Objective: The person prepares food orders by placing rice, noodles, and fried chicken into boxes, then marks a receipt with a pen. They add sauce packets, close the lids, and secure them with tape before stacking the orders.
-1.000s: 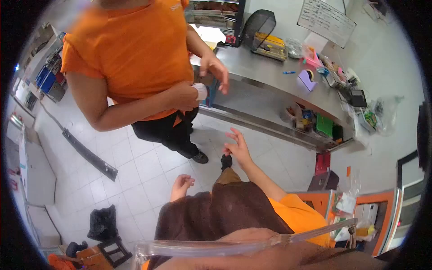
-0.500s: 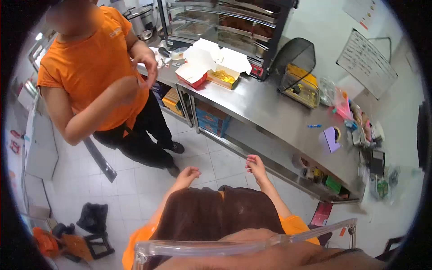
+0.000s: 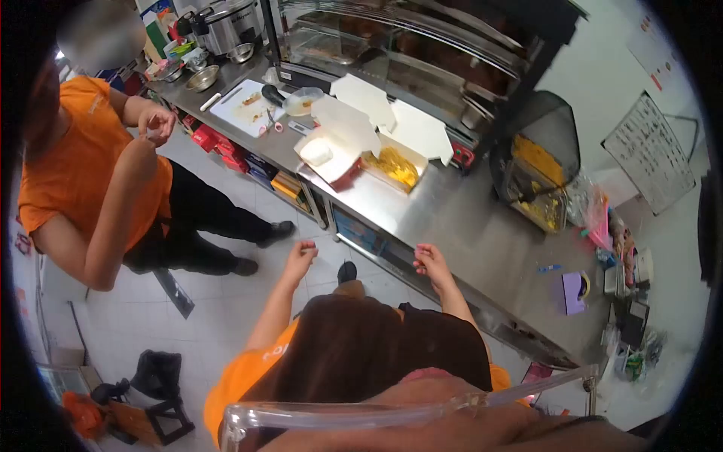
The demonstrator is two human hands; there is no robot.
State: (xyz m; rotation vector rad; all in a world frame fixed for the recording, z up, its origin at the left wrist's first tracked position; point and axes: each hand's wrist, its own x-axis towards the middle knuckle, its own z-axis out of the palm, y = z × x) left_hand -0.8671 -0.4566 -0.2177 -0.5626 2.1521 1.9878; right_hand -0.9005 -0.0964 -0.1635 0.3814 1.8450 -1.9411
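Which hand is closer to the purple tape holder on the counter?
Right. The right hand is near the counter, left of the purple tape holder; the left hand is farther left, out over the floor.

The apron (image 3: 346, 350) is brown, the counter (image 3: 459, 233) grey, the food (image 3: 395, 167) yellow.

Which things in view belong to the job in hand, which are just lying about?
Probably the job:
steel counter, nearest the right hand
open box with yellow contents
open red box

Probably just lying about:
blue pen
purple tape dispenser
black bundle
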